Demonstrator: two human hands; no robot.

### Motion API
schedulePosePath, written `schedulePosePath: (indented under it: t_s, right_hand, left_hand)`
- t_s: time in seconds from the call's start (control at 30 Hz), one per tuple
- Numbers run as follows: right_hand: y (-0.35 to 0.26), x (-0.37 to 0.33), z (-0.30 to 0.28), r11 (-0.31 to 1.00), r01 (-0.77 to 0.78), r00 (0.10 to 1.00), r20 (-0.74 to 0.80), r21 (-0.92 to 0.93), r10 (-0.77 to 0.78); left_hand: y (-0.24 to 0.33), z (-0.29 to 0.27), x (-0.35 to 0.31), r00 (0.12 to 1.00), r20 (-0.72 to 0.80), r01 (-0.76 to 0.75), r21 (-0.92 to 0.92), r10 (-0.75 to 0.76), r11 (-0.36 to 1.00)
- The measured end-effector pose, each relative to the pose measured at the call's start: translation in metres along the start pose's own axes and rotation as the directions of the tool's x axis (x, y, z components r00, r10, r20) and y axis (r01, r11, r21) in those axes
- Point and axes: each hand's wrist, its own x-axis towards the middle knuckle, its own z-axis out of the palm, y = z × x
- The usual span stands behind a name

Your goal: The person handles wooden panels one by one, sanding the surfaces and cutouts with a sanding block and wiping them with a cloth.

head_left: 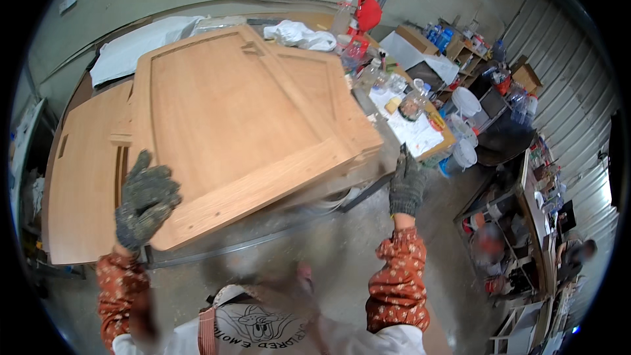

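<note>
A large light-wood panel with a recessed centre (230, 112) lies slanted on top of other panels. My left hand (146, 200), in a dark, worn knit glove, is at its near left edge. Its fingers look apart and grip nothing visible; whether the palm touches the wood I cannot tell. My right hand (406, 187), in a similar glove, hovers off the panel's right end by the table's front edge, fingers stretched out and holding nothing. Under the top panel, a second wooden panel (309, 72) shows at the right and a flat one with slots (89, 171) at the left.
A white sheet (141, 46) and a crumpled white cloth (300, 35) lie along the back. To the right are plastic bottles (371, 73), white paper (414, 133) and clear tubs (465, 102). Farther right stands a cluttered workbench (532, 210), with a person (577, 256) beside it.
</note>
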Motion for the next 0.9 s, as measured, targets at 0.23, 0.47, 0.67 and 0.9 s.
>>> schedulePosePath:
  t_s: [0.23,0.47,0.67,0.9]
  right_hand:
    - [0.088,0.092,0.061,0.986,0.046,0.913,0.407,-0.161,0.024]
    - [0.122,0.206,0.132,0.951,0.307,0.937,0.163,0.038,-0.309]
    - [0.139,0.283,0.189,0.85,0.353,0.838,0.536,-0.391,-0.101]
    - [0.163,0.302,0.216,0.786,0.493,0.839,0.442,-0.373,-0.317]
  left_hand:
    - [0.073,0.039,0.059,0.944,0.221,0.188,0.246,-0.244,0.951]
    - [0.103,0.126,0.097,0.939,0.239,0.073,0.565,-0.247,0.822]
    - [0.108,0.127,0.108,0.887,0.258,0.146,0.631,-0.384,0.762]
    - [0.116,0.133,0.105,0.883,0.188,0.191,0.693,-0.43,0.696]
